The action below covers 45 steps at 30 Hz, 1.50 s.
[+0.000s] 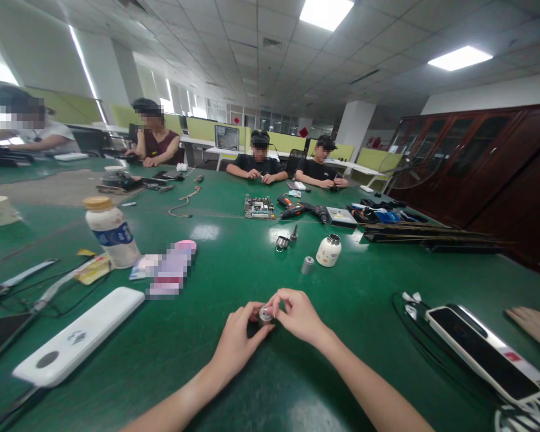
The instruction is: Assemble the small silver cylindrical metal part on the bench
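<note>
A long green table [227, 252] fills most of the view, its glossy top mirroring the ceiling lights [326, 13] in pale patches. At its near edge, the person's left hand [237, 336] curls around a small metal cylinder [265, 318], thumb on one side and fingers on the other. The right hand [300, 315] bends over with its fingertips at the top of it (whether they pinch a part there, one cannot tell).

Just beyond stand a silver can [307, 265] and a white jar [329, 251] with a metal neck. Farther off lie a circuit board [259, 206] and a power drill [292, 208]. A capped bottle [112, 234] and a long white power bank [81, 336] occupy the left; a phone [483, 351] lies on the right, near another person's hand [533, 324].

Four people in dark caps sit around the far side. Behind them run yellow-green partitions [202, 128] and a square column [357, 123], with a dark wooden cabinet [459, 156] along the right wall.
</note>
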Each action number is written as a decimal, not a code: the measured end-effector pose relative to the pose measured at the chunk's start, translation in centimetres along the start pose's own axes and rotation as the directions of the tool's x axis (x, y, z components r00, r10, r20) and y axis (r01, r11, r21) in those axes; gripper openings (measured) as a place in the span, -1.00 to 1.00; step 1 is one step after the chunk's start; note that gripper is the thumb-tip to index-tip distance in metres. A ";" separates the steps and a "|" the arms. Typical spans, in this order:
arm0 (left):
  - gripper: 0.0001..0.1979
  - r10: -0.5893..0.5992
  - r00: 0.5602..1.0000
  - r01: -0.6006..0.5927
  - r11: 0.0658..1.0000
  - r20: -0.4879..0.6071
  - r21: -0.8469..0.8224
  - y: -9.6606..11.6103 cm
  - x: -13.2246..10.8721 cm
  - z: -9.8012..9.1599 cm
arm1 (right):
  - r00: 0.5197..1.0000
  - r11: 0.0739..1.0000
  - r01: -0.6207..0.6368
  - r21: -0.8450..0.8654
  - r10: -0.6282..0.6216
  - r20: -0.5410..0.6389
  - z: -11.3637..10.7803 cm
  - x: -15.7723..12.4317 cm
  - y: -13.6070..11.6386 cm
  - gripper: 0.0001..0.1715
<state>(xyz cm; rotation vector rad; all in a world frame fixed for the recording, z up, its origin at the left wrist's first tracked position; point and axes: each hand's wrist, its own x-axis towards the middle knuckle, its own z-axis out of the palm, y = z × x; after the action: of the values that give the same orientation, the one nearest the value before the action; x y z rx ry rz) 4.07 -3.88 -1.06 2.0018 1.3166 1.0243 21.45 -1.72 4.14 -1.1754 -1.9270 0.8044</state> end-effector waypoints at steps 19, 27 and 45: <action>-0.73 -0.010 1.000 0.010 1.000 -0.013 0.006 -0.1 0.0 0.1 | 0.995 0.996 0.033 -0.079 -0.025 0.095 -0.6 -0.2 0.6 -0.70; -0.73 -0.013 1.000 0.013 1.000 -0.006 0.002 0.0 0.0 0.0 | 0.996 0.997 0.077 -0.016 -0.076 0.043 0.0 -0.1 0.6 -0.68; -0.73 -0.026 1.000 0.026 1.000 -0.011 0.014 -0.1 -0.1 0.0 | 0.976 0.994 -0.092 0.060 0.102 -0.191 -0.1 1.0 4.4 -0.74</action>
<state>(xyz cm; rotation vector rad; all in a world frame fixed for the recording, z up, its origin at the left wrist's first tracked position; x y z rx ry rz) 4.04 -3.92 -1.19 1.9871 1.3560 1.0178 23.23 0.94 0.97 -1.2756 -1.6923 0.7562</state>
